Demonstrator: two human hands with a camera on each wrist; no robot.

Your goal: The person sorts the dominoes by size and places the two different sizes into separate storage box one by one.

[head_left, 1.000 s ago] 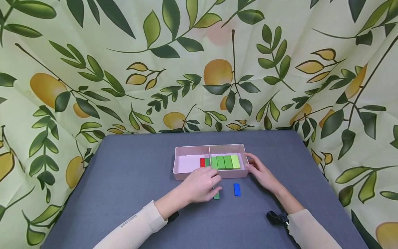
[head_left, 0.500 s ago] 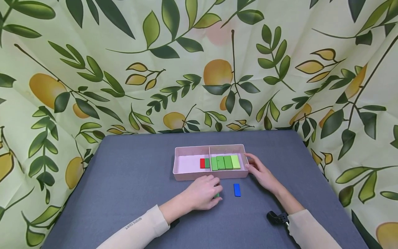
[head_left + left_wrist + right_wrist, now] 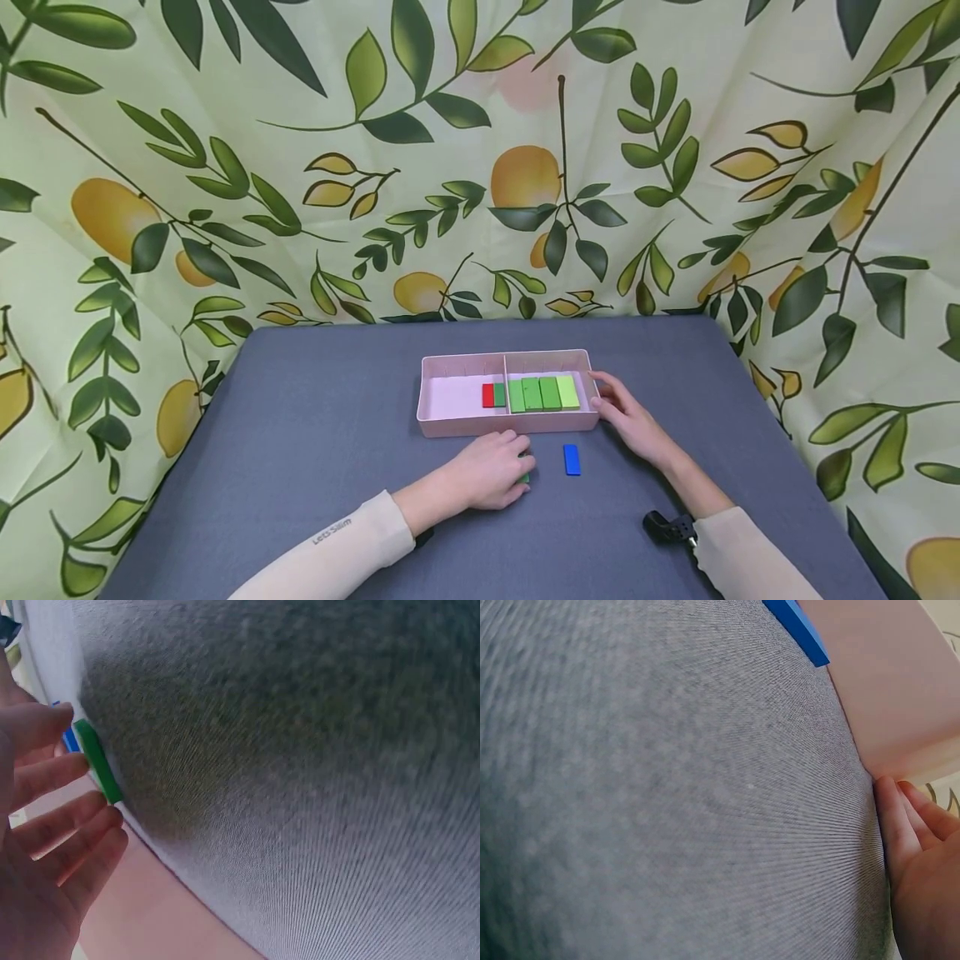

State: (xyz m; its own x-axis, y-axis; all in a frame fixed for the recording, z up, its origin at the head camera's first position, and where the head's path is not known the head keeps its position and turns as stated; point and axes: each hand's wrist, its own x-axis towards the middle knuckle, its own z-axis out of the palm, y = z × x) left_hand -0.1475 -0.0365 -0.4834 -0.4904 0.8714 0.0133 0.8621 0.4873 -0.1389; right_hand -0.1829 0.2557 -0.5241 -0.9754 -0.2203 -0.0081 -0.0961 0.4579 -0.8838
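Observation:
In the head view my left hand [image 3: 491, 472] is lowered over a green block [image 3: 98, 760] on the table, in front of a pink two-part box [image 3: 457, 427]. The left wrist view has its fingers fairly straight, thumb apart, tips beside the block; whether they touch it is unclear. My right hand [image 3: 633, 421] rests its fingertips against the box's right end. Several green blocks [image 3: 542, 394] stand side by side in the right compartment. A red block [image 3: 488, 395] and a darker green one [image 3: 499, 395] sit in the left compartment, against the divider.
A blue block [image 3: 572, 460] lies on the grey-covered table [image 3: 322, 450], between the hands and in front of the box. Behind the table hangs a leaf-patterned cloth [image 3: 450, 242].
My left hand has drawn back from the box's front edge toward the near side, covering more of the green block. The right hand and the box stay put.

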